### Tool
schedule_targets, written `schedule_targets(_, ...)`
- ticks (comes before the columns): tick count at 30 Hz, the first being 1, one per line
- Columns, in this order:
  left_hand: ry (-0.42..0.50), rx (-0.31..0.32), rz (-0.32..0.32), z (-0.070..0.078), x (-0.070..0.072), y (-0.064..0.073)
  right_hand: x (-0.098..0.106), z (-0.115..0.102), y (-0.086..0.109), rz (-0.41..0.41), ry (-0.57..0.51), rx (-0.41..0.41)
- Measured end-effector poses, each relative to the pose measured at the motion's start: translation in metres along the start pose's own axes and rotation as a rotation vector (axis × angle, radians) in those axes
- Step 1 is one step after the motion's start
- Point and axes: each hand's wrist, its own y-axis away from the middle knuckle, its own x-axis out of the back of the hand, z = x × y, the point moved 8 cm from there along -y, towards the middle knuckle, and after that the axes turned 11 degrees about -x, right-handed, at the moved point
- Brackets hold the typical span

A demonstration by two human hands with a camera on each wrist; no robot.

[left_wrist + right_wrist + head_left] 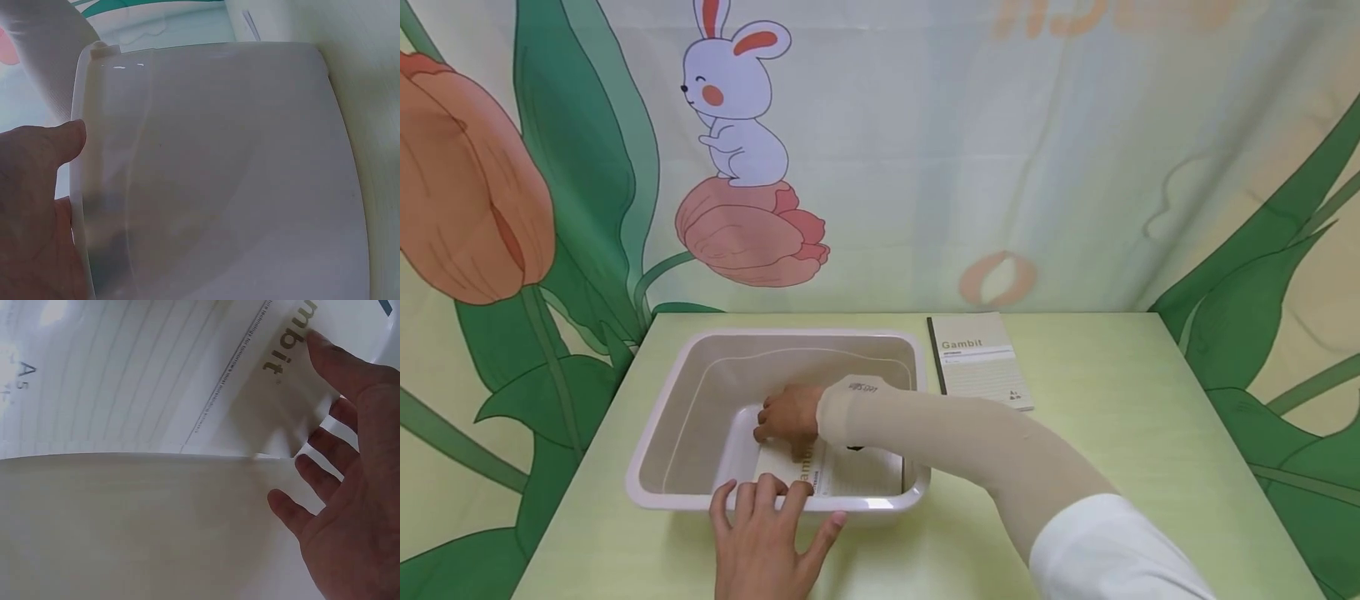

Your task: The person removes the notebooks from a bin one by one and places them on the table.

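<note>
A pale plastic basin [778, 503] stands on the table. My left hand [766, 529] grips its near rim, fingertips hooked over the top; in the left wrist view the thumb [70, 139] rests at the rim beside the basin's outer wall [219, 156]. Inside the basin, toward the near right, lies a notebook [868, 477] with a cream and white cover, partly hidden by my right sleeve. My right hand [790, 415] reaches in and pinches its end. Seen from the right wrist, the thumb lies on the notebook's cover [156, 381] and the fingers [325, 450] are at its edge.
A second notebook [981, 371], marked Gambit with a dark spine, lies on the table [1097, 433] to the right of the basin. Behind the table hangs a printed curtain [895, 167] with a rabbit and tulips. My right forearm crosses over the basin's right rim.
</note>
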Motion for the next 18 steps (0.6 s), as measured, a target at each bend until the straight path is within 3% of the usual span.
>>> schedule_targets(7, -0.006, 0.005, -0.009, -0.002, 0.001, 0.0, 0.009, 0.003, 0.004, 0.055, -0.022, -0.014)
schedule_targets(18, 0.004, 0.007, -0.009, 0.0, -0.001, 0.001, 0.017, 0.007, 0.008, 0.14, 0.088, -0.038)
